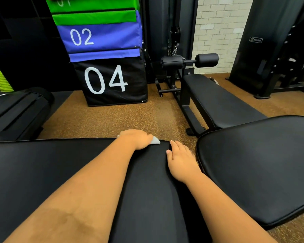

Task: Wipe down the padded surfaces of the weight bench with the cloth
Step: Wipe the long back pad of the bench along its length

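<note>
The weight bench has a long black back pad (42,172) across the lower left and a separate black seat pad (256,165) at the right. My left hand (137,138) is at the far edge of the back pad, its fingers curled over the edge onto a small white cloth (155,141), of which only a corner shows. My right hand (180,157) lies flat with straight fingers on the right end of the back pad, close to the gap before the seat pad.
A second black bench (216,100) with leg rollers (206,60) stands beyond, on the brown speckled floor (112,118). Stacked soft plyo boxes marked 02 and 04 (109,81) rise behind. Dark machines stand at far right (270,50) and at left (16,111).
</note>
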A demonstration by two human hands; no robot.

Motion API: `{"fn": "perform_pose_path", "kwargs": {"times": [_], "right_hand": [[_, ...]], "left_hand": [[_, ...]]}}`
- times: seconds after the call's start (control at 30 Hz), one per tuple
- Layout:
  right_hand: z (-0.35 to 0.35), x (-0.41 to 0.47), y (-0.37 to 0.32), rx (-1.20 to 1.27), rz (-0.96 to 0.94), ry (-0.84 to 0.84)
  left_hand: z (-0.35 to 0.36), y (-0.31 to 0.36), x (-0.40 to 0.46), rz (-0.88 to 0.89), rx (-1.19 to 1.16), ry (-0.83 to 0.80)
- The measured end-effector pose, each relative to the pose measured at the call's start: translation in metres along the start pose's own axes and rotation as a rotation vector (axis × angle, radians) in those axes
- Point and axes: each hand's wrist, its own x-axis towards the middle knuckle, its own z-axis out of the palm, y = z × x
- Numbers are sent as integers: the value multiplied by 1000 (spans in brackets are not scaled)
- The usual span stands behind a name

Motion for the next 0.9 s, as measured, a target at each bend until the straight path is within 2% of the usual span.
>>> {"fn": "perform_pose_path", "kwargs": {"times": [0.1,0.3,0.4,0.63,0.9], "right_hand": [[-1,0,1,6,7,-9],[3,2,2,12,12,-9],[2,2,1,8,11,-5],[-1,1,0,14,14,-27],[-2,3,2,27,41,-84]], "left_hand": [[-2,-4,-2,47,-6,-13],[-16,-68,-1,-125,-50,-89],[-13,-66,-8,-145,14,-17],[13,-43,-42,30,80,191],[47,-33,-117,104,108,137]]}}
